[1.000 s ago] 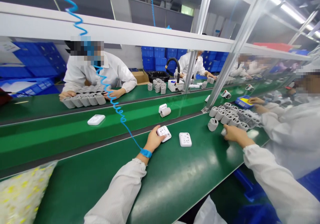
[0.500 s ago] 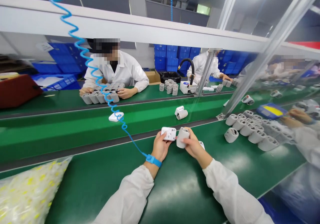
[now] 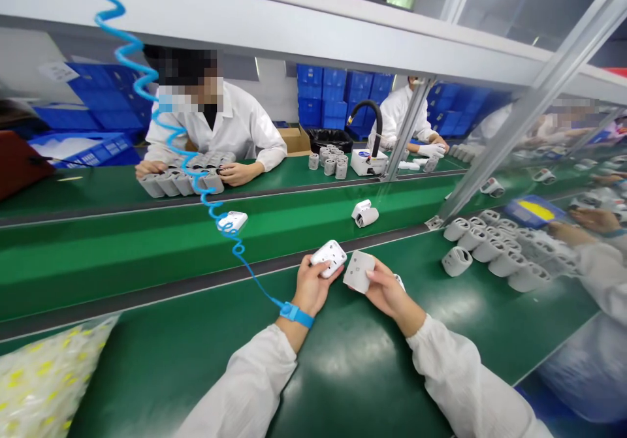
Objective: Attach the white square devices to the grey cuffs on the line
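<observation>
My left hand (image 3: 313,288), with a blue wrist strap (image 3: 296,314), is closed round a white plastic housing (image 3: 329,259) with small slots and dark spots on its face. It looks like the body of a wrist blood pressure monitor. A grey wrist cuff (image 3: 359,271), curled into a loop, is gripped by my right hand (image 3: 389,288), a flat side with small holes towards me. Housing and cuff are close together, with a narrow gap between them. Behind my right hand another white part (image 3: 400,282) is mostly hidden.
Several grey cuffs (image 3: 490,249) stand at right, near a blue tray (image 3: 533,211). On the green conveyor (image 3: 294,214) lie a white housing (image 3: 232,220) and a housing with cuff (image 3: 365,214). A coiled blue cord (image 3: 179,141) hangs at left above a bag (image 3: 46,379). Co-workers sit opposite.
My left hand has tilted the white housing. My right hand has turned the grey cuff so its flat holed side shows. The conveyor parts appear shifted slightly right; my view has tipped down.
</observation>
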The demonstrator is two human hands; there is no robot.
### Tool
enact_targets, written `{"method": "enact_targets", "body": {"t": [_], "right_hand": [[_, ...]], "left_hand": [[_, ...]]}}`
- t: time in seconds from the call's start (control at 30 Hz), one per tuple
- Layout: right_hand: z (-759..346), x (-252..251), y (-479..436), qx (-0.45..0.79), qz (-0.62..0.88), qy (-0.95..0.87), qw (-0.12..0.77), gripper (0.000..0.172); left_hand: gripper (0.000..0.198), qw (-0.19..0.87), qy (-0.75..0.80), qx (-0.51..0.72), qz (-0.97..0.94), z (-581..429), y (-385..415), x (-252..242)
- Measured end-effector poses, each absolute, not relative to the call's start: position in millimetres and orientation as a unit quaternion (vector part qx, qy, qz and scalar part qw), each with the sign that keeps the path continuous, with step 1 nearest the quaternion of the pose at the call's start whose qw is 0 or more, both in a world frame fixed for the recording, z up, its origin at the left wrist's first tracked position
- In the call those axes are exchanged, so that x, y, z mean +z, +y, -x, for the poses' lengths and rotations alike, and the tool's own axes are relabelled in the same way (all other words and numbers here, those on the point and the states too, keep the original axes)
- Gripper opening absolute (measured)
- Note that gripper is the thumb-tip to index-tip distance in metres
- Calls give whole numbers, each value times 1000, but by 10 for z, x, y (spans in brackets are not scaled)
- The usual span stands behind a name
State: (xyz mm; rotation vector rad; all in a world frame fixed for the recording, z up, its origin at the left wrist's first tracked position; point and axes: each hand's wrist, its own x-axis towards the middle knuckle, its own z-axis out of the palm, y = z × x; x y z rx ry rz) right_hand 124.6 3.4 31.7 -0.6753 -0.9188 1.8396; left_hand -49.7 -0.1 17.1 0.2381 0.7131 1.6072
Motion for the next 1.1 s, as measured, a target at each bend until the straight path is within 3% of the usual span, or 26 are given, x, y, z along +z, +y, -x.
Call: {"method": "enact_targets", "body": {"t": [0.3, 0.77, 1.1], "right_hand": [[-1210, 351, -17, 768, 266, -387, 435, 46], [-1283, 306, 36, 745, 283, -415, 439, 43], [-1244, 323, -18, 737, 290, -429, 434, 44]], "left_hand": [[29, 707, 284, 646, -43, 486, 15, 200], [52, 642, 348, 668, -141, 570, 20, 216], [45, 559, 347, 695, -291, 337, -160, 25]]}}
